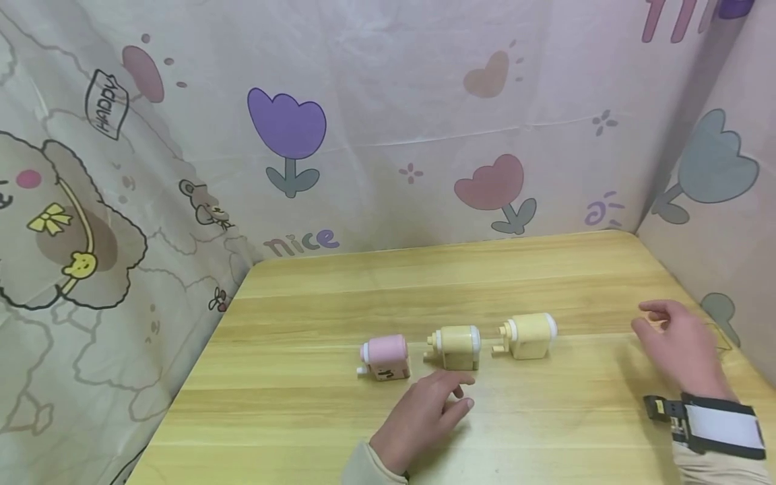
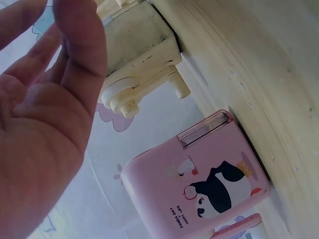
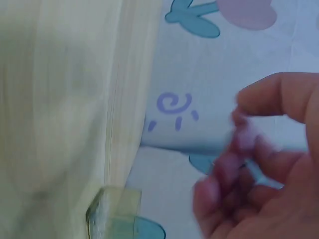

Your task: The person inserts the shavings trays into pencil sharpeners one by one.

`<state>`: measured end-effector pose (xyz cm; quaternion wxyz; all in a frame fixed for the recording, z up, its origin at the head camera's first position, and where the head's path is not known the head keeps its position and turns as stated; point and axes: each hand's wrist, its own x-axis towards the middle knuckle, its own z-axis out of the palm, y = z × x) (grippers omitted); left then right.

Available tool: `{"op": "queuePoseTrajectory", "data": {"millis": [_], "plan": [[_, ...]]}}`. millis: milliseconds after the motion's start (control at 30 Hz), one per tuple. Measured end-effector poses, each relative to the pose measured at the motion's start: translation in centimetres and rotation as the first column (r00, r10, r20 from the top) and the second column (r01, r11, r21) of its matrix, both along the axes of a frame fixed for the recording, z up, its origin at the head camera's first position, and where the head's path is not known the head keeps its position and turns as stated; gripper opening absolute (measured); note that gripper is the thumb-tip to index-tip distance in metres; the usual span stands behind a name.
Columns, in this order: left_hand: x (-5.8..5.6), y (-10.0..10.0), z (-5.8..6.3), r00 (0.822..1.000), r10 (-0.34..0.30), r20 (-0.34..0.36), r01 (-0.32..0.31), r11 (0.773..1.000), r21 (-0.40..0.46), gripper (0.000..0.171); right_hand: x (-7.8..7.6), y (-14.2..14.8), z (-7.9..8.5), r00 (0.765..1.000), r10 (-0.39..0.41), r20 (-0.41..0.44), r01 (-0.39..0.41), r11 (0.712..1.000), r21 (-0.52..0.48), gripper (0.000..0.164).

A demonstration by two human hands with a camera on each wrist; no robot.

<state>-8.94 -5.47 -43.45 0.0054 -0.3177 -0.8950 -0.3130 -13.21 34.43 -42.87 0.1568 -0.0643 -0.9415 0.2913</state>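
Note:
Three hand-crank pencil sharpeners stand in a row on the wooden table: a pink one [image 1: 389,358] with a panda picture, a yellow one [image 1: 459,349] in the middle and another yellow one [image 1: 533,337] on the right. My left hand [image 1: 427,414] hovers just in front of the middle sharpener, fingers loosely bent and holding nothing. In the left wrist view dark smudges mark a yellow sharpener [image 2: 142,42], and the pink sharpener [image 2: 194,184] shows a clear window. Near the table's right edge, my right hand [image 1: 685,347] has loosely curled fingers with nothing between them.
A see-through yellowish box-like piece [image 3: 119,211] lies at the table's right edge, partly behind my right hand in the head view. Printed cloth [image 1: 388,135] hangs behind the table [image 1: 291,417] and along both sides.

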Motion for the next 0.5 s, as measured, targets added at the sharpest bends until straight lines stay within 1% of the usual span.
{"op": "queuePoseTrajectory", "data": {"millis": [67,133,167,200,267,333,400,500], "plan": [[0.0,0.0,0.0,1.0,-0.002,0.006,0.002,1.0,0.003,0.028,0.0,0.5,-0.1,0.999,-0.037,0.04,0.036,0.999,0.023,0.058],[0.0,0.0,0.0,1.0,-0.001,0.009,0.001,1.0,0.007,0.028,0.0,1.0,-0.3,0.99,-0.081,0.116,0.077,0.996,0.038,0.073],[0.0,0.0,0.0,1.0,-0.001,0.009,0.001,1.0,0.009,0.028,0.0,1.3,-0.3,0.981,-0.101,0.164,0.095,0.994,0.047,0.08],[0.0,0.0,0.0,1.0,0.0,0.009,0.0,1.0,0.011,0.028,0.1,1.4,-0.4,0.967,-0.123,0.224,0.115,0.992,0.049,0.089],[0.0,0.0,-0.1,1.0,0.0,0.009,0.0,1.0,0.014,0.028,0.3,1.7,-0.4,0.937,-0.146,0.319,0.142,0.989,0.034,0.1],[0.0,0.0,-0.1,1.0,-0.001,0.014,0.0,1.0,0.016,0.029,0.5,1.8,-0.5,0.912,-0.139,0.386,0.128,0.99,0.052,0.103],[0.0,0.0,-0.2,1.0,-0.001,0.024,0.0,1.0,0.02,0.029,0.6,1.8,-0.6,0.896,-0.122,0.428,0.106,0.993,0.059,0.104],[0.1,0.0,-0.2,0.999,0.0,0.04,-0.001,1.0,0.024,0.029,0.7,1.8,-0.4,0.888,-0.106,0.447,0.081,0.994,0.074,0.098]]}}
